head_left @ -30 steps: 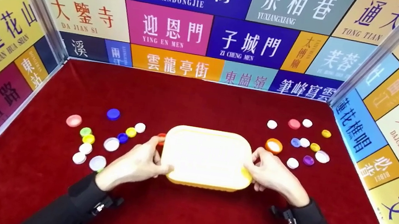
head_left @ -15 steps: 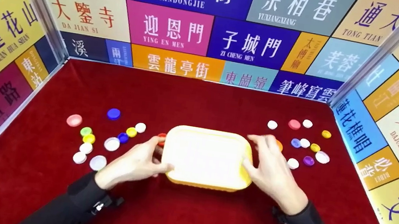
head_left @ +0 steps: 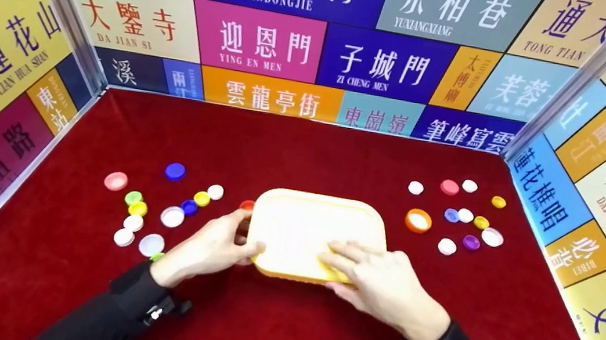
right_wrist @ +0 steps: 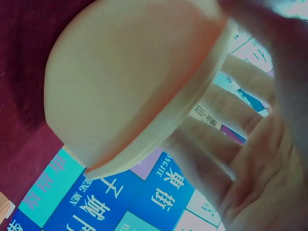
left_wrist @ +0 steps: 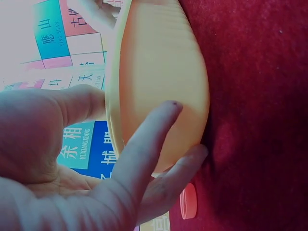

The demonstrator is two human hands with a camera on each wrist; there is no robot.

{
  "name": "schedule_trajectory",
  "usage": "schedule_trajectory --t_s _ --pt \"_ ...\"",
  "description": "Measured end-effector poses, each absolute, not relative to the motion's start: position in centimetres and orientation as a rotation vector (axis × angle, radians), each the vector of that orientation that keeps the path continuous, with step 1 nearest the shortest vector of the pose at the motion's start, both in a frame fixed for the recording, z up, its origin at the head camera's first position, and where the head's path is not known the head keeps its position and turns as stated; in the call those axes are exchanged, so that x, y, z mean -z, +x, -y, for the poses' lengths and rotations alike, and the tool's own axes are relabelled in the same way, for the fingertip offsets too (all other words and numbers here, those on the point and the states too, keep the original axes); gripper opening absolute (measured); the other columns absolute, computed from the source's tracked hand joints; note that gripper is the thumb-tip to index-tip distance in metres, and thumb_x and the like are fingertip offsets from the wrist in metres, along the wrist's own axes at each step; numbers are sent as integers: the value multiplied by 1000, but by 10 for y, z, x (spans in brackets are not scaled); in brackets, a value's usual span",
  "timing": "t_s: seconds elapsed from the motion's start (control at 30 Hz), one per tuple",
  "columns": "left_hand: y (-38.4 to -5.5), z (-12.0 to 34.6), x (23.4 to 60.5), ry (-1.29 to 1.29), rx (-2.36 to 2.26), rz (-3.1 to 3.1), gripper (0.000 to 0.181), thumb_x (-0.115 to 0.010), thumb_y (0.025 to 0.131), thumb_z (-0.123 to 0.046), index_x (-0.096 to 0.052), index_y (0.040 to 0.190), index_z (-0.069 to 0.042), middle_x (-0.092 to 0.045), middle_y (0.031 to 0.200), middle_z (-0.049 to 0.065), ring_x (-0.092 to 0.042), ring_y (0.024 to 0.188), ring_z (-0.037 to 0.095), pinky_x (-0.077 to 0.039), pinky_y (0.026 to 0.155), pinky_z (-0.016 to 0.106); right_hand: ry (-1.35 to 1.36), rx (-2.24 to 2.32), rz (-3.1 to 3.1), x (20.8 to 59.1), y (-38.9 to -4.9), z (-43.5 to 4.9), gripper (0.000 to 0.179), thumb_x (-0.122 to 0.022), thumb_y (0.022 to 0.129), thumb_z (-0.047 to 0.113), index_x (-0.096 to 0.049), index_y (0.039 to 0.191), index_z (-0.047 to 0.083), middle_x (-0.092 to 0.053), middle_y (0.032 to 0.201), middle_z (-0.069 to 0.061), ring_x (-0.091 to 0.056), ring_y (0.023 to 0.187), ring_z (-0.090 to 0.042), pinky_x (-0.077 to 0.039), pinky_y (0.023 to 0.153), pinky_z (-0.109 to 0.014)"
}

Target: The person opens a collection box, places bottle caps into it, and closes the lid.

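Note:
A pale yellow plastic box with rounded corners and a whitish lid sits on the red cloth. My left hand holds its left end, thumb on the lid's edge. In the left wrist view the fingers of that hand lie along the box's side wall. My right hand rests with extended fingers on the front right part of the lid. The right wrist view shows those fingers stretched across the top, beyond the lid's overhanging rim. A red bottle cap lies just beyond my left fingertips.
Several coloured bottle caps are scattered to the left, among them a dark blue cap and a pink cap. More lie to the right, including an orange cap and a purple cap. Printed panels wall the table's back and sides.
My right hand has let go of the box's right end and moved left and nearer, onto the lid. My left hand and the box have stayed in place.

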State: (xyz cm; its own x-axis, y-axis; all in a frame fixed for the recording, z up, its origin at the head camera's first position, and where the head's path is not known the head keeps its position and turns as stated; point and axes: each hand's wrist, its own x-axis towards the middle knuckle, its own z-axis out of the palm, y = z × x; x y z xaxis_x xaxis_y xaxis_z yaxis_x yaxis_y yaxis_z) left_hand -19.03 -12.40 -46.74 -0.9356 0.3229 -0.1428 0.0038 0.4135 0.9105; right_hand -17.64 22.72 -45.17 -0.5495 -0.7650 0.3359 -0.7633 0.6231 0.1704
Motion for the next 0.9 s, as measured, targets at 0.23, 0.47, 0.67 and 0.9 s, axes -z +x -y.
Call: schedule_trajectory --t_s 0.23,0.47,0.67,0.9 --pt "-192 124 467 264 -1546 -2345 73 -81 110 -25 -49 169 4 -78 142 22 -83 120 28 -73 89 35 1258 -63 2372 452 -174 -227 43 -98 95 39 -88 136 35 -87 138 4 -88 120 -21 -67 60 -40" --pt "-190 124 466 251 -1566 -2314 73 -79 112 -26 -48 171 4 -77 144 23 -83 120 27 -74 90 36 1244 -197 2295 452 -173 -227 38 -101 90 36 -92 127 34 -89 131 7 -89 114 -22 -60 50 -34" --pt "-189 124 465 229 -1554 -2317 75 -80 112 -30 -47 172 2 -77 145 21 -84 118 25 -74 90 36 1198 -269 2371 448 -170 -227 35 -98 94 37 -92 128 35 -88 133 9 -88 118 -22 -63 55 -34" --pt "-190 125 462 232 -1590 -2276 71 -75 115 -36 -49 171 0 -76 148 21 -84 119 25 -74 93 38 1187 -220 2365 441 -167 -227 34 -96 97 34 -91 130 32 -88 133 10 -88 119 -20 -64 57 -34"
